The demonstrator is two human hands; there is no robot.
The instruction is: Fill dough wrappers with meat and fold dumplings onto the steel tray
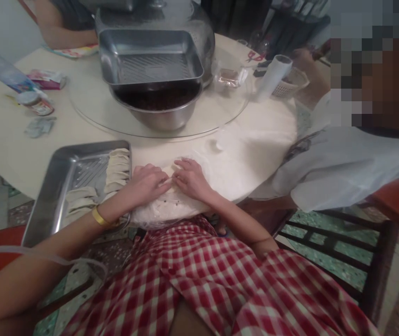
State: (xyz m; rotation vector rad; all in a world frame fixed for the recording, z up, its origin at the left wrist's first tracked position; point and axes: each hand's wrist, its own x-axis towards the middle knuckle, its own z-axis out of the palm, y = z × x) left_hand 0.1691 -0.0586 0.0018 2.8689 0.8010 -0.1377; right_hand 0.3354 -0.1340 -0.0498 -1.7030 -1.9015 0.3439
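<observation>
My left hand (146,182) and my right hand (190,179) rest side by side at the near edge of the round cream table (10,140). Both have their fingers curled and pressed onto a pale dough wrapper (169,175), pinching it between them. Under the hands lies a stack of thin white wrappers on plastic (160,210). A yellow band sits on my left wrist. Just to the left, a metal tray (55,186) holds several folded pale dumplings (117,170) in rows.
A steel bowl of dark filling (159,100) stands on a glass turntable, with an empty steel tray (150,58) resting on top. A person in white sits at the right; another person's arm rests at the far left. Bottles, packets, scissors and a paper roll (273,74) lie around.
</observation>
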